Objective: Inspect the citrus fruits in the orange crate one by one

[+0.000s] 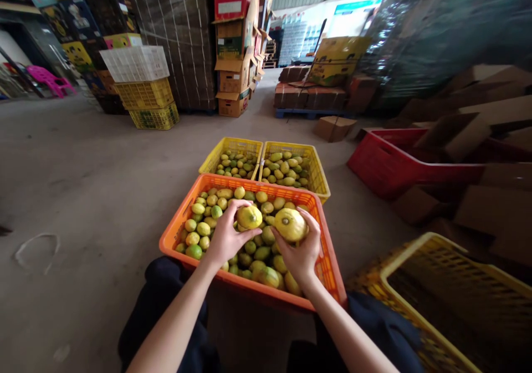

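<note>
Over an orange plastic crate [173,250] full of yellow and green lemons [203,229], I hold one fruit in each hand. My left hand [228,237] has its thumb and fingers closed around a yellow lemon [249,216]. A larger, paler yellow lemon [290,224] sits in the grip of my right hand [305,251]. The two held fruits are side by side with a small gap between them, their stem ends toward me. Greener fruits lie below my hands, and my forearms cover part of the crate's near side.
Two yellow crates [318,176] of similar fruit stand just beyond the orange one. On the right are a yellow crate [415,245] and a red crate [374,162] with cardboard pieces. Stacked crates [145,93], tall cartons [230,79] and a loaded blue pallet [295,112] stand farther back.
</note>
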Motion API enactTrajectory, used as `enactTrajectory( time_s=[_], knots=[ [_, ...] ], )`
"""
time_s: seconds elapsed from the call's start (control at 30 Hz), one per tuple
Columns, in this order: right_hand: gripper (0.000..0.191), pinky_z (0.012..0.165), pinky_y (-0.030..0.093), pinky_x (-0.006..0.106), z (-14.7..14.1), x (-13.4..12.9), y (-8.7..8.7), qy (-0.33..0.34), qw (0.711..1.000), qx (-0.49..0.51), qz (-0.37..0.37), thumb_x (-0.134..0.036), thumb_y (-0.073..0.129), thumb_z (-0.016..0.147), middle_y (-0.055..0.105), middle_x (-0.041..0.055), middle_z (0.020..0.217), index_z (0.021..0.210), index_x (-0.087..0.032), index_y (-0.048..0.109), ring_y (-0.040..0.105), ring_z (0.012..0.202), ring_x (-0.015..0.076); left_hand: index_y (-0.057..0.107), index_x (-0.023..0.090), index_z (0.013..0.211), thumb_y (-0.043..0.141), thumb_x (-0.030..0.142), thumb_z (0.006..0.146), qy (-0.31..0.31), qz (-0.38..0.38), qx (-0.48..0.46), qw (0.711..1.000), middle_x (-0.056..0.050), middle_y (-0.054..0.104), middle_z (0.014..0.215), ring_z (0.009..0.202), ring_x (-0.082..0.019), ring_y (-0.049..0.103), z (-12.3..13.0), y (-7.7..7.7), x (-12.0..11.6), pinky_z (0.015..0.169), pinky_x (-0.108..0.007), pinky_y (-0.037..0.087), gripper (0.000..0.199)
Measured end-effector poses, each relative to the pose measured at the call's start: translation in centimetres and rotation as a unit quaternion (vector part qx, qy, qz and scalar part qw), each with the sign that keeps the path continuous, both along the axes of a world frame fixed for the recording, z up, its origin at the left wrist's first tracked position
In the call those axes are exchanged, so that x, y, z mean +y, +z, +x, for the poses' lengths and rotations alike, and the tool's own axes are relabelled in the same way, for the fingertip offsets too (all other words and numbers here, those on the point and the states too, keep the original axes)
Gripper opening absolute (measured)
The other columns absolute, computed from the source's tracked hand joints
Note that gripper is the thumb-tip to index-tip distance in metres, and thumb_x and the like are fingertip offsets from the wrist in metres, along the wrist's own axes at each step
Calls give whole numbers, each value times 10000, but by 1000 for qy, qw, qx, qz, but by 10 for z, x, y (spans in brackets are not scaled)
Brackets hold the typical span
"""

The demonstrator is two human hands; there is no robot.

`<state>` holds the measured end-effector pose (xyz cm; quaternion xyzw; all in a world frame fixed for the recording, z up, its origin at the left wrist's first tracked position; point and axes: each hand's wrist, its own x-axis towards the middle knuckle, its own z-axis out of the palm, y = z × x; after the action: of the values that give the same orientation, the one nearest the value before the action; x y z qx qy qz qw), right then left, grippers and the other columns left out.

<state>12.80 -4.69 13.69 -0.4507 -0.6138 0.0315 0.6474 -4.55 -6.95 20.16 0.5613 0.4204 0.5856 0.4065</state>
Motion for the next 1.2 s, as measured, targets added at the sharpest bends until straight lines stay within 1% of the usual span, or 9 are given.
enactTrajectory(
  time_s=[0.27, 0.4, 0.5, 0.6, 0.73, 0.83, 1.07, 1.13, 1.2],
  knots=[
    [577, 1019, 411, 593, -1, -3, 1, -1, 1000, -13, -9, -323, 753, 726, 530, 111, 1194, 1226, -263, 470, 540, 1159, 334, 636, 235, 1010, 837, 168, 594, 10, -32, -36, 999, -73, 628, 1193, 1186, -257, 539, 0, -1, 2, 1057, -339, 390, 467],
    [602, 1014, 438, 548, -1, -3, 4, 22, 998, 31, -56, -343, 784, 690, 565, 114, 1215, 1214, -245, 503, 553, 1156, 322, 683, 230, 989, 869, 162, 535, 55, -51, -47, 996, -73, 608, 1213, 1116, -241, 569, -1, -5, 3, 864, -252, 501, 496],
    [661, 938, 516, 478, -3, -5, 11, 99, 970, 133, -176, -391, 821, 629, 627, 70, 1167, 1201, -262, 515, 608, 1063, 280, 689, 204, 949, 896, 189, 499, 63, -119, -111, 985, -70, 656, 1082, 955, -213, 632, -2, -9, 8, 723, -230, 532, 495],
    [539, 696, 597, 375, -3, -5, 19, 195, 869, 314, -329, -468, 768, 664, 683, 37, 1026, 1119, -272, 555, 662, 881, 238, 666, 140, 930, 787, 383, 708, 4, -265, -223, 938, -86, 693, 889, 737, -176, 669, -4, -11, 15, 613, -233, 545, 351],
    [382, 400, 515, 294, 3, 0, 26, 284, 641, 494, -515, -544, 608, 773, 695, 69, 710, 925, -194, 624, 621, 518, 193, 643, 65, 917, 510, 522, 907, -96, -428, -368, 820, -128, 690, 715, 539, -137, 649, -6, -15, 21, 493, -188, 510, 476],
    [342, 364, 486, 253, 7, 4, 27, 280, 563, 538, -561, -495, 556, 833, 692, 77, 638, 885, -167, 640, 602, 444, 167, 639, 51, 872, 404, 537, 946, -112, -470, -394, 782, -115, 669, 639, 480, -125, 627, -7, -21, 21, 452, -175, 495, 545],
    [362, 380, 502, 272, 6, 8, 20, 292, 576, 515, -564, -520, 587, 805, 696, 75, 644, 854, -167, 650, 604, 447, 170, 645, 70, 897, 581, 532, 866, -83, -438, -372, 814, -114, 684, 711, 529, -131, 641, -1, -27, 21, 491, -192, 512, 467],
    [345, 438, 537, 298, 4, 7, 18, 268, 633, 489, -537, -502, 654, 752, 711, 63, 721, 891, -187, 642, 634, 521, 185, 630, 109, 952, 641, 466, 846, -39, -398, -326, 857, -96, 694, 779, 594, -141, 669, 3, -25, 18, 551, -210, 536, 372],
    [401, 525, 567, 320, 2, 4, 17, 215, 740, 419, -480, -459, 754, 664, 714, 39, 809, 959, -218, 627, 668, 644, 210, 594, 179, 1006, 755, 374, 759, 23, -329, -267, 906, -51, 689, 857, 647, -146, 685, 6, -23, 16, 593, -232, 555, 354]
  ],
)
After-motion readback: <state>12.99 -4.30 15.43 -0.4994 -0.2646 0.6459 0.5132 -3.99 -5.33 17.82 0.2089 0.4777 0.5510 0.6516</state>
